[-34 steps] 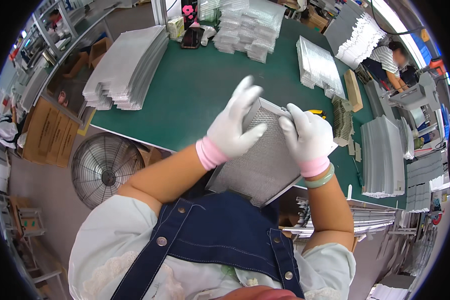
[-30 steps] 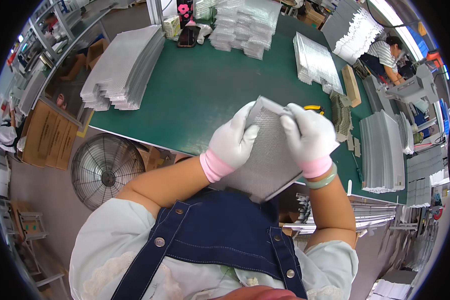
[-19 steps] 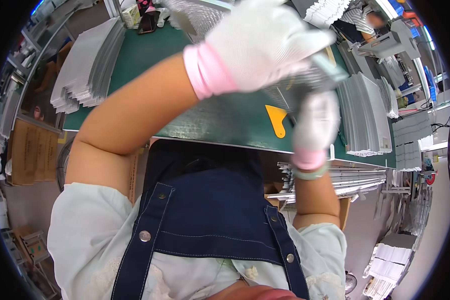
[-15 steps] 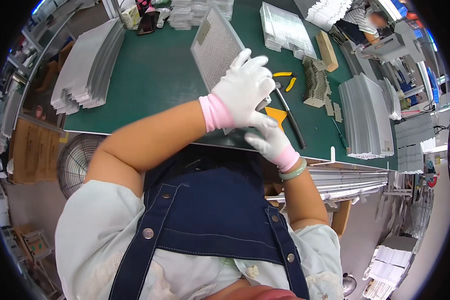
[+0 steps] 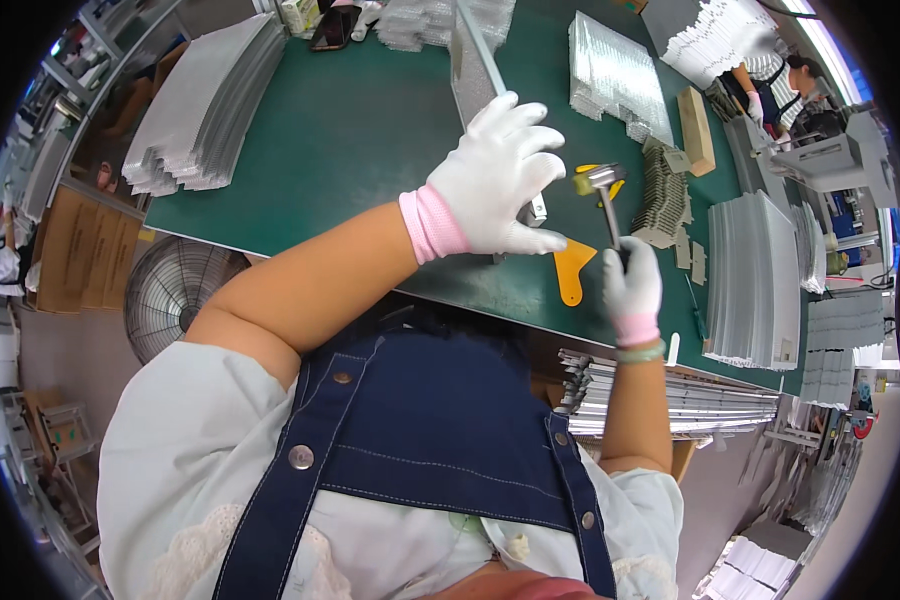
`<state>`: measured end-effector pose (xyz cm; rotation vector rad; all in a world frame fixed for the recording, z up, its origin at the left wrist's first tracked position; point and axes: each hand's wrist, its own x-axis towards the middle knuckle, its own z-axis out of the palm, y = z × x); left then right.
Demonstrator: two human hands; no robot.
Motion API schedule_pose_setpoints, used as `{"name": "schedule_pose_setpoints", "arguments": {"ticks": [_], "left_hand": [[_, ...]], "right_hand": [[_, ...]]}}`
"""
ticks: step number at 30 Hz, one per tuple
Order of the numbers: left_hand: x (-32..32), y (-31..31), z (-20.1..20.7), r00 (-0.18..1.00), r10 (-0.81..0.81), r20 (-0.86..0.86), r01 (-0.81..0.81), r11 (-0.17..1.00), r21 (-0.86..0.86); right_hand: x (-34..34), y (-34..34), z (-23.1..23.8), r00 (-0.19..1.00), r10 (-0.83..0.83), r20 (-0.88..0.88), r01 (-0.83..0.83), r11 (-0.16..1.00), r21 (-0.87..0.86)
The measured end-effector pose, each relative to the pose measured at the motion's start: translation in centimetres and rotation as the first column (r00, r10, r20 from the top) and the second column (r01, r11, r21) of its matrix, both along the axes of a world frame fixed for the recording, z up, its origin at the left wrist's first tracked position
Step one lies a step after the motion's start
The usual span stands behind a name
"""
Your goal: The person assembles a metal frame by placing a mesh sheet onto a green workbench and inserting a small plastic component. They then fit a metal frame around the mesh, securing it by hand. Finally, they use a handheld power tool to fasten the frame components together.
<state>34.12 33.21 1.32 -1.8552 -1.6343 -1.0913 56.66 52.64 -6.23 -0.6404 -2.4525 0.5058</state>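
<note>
My left hand [image 5: 500,180], in a white glove with a pink cuff, has its fingers spread in front of a framed mesh panel [image 5: 480,70]. The panel stands steeply on edge; my hand hides much of it, so contact is unclear. A metal corner of it shows by my thumb. My right hand [image 5: 632,283], gloved alike, is closed round the dark grip of a hammer [image 5: 612,212], its head raised away from me. Below the hammer's head lies a yellow scraper [image 5: 572,272] on the green table. Yellow-handled pliers [image 5: 618,188] are partly hidden behind the head.
Stacked panels [image 5: 210,100] stand at left, more [image 5: 755,280] at right. Beyond the hammer are small metal plates [image 5: 662,195], a wooden block [image 5: 697,130] and bubble-wrapped pieces [image 5: 618,75]. A phone [image 5: 334,28] lies at the back. Another person [image 5: 770,85] works at far right.
My right hand has moved right, away from the left, and lifted the hammer off the table. The panel has turned more edge-on. My left hand's fingers have spread wider.
</note>
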Motion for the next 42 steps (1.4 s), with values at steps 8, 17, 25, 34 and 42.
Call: {"name": "schedule_pose_setpoints", "arguments": {"ticks": [8,17,25,34,42], "left_hand": [[-0.1,-0.1,-0.2,0.999,-0.004,0.036,0.008,0.994,-0.111],[-0.4,0.4,0.7,0.997,-0.047,0.059,0.055,0.988,-0.144],[-0.8,0.8,0.5,0.995,-0.096,0.038,0.1,0.989,-0.113],[-0.2,0.8,0.0,0.998,-0.063,0.025,0.064,0.997,-0.05],[2.0,1.6,1.1,0.996,-0.092,-0.02,0.087,0.982,-0.165]], "right_hand": [[0.5,-3.4,14.5,0.922,0.382,0.067,-0.376,0.837,0.398],[-0.2,-4.3,18.1,0.884,0.418,0.21,-0.466,0.749,0.471],[0.7,-4.3,17.8,0.846,0.383,0.372,-0.53,0.68,0.507],[0.5,-3.4,13.1,0.901,0.423,0.099,-0.432,0.847,0.309],[-1.0,3.6,-2.1,0.99,-0.073,0.125,0.107,0.949,-0.296]]}}
